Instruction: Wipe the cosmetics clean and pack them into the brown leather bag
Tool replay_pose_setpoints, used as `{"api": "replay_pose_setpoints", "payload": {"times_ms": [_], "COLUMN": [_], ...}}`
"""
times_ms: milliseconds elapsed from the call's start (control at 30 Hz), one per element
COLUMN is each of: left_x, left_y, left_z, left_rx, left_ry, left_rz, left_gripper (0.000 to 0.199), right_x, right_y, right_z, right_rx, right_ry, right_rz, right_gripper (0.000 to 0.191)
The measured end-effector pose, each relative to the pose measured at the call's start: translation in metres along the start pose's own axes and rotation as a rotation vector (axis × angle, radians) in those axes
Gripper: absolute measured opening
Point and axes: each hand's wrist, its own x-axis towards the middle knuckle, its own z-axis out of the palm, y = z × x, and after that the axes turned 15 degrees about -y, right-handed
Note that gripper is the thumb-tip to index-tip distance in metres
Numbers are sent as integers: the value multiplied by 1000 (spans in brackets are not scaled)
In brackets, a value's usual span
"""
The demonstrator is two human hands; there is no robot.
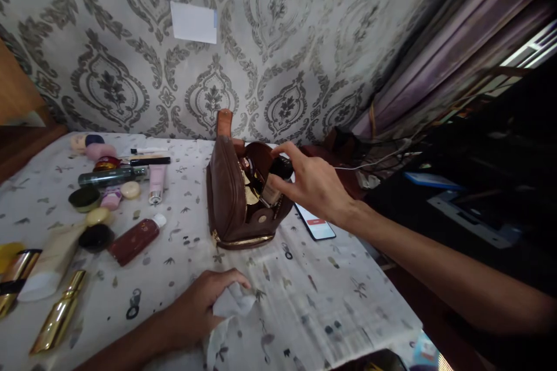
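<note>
A brown cosmetic bag with gold zips stands unzipped on the table, several items inside it. Over its opening, my right hand has thumb and fingers closed around a small bottle with a black cap; the bottle's lower part is inside the bag. I cannot make out its label. My left hand rests near the front of the table, its fingers closed on a crumpled white tissue. A phone with a lit screen lies just right of the bag, partly below my right hand.
Cosmetics spread over the left side: a dark red bottle, a gold tube, a cream tube, a pink tube and several small jars. A patterned cloth covers the table. Behind it rises a wallpapered wall.
</note>
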Motion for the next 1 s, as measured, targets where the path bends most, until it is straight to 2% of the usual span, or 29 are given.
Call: {"api": "replay_pose_setpoints", "payload": {"times_ms": [233, 400, 567, 767, 1000], "left_x": [-1, -2, -2, -5, -7], "left_y": [-4, -6, -6, -6, -4], "left_z": [-1, -1, 0, -1, -2], "left_rx": [-27, -34, -37, 27, 37], "left_ry": [-2, 14, 14, 14, 0], "left_rz": [28, 35, 36, 12, 14], "left_gripper": [25, 25, 25, 30, 37], "right_x": [9, 9, 6, 7, 12], "right_y": [-11, -16, -16, -12, -11], "right_z": [15, 19, 19, 11, 3], "right_rx": [-344, -424, -482, -560, -558], "right_ry": [-192, -301, -329, -406, -450], "right_rz": [100, 114, 68, -28, -107], "right_gripper": [34, 36, 32, 41, 40]}}
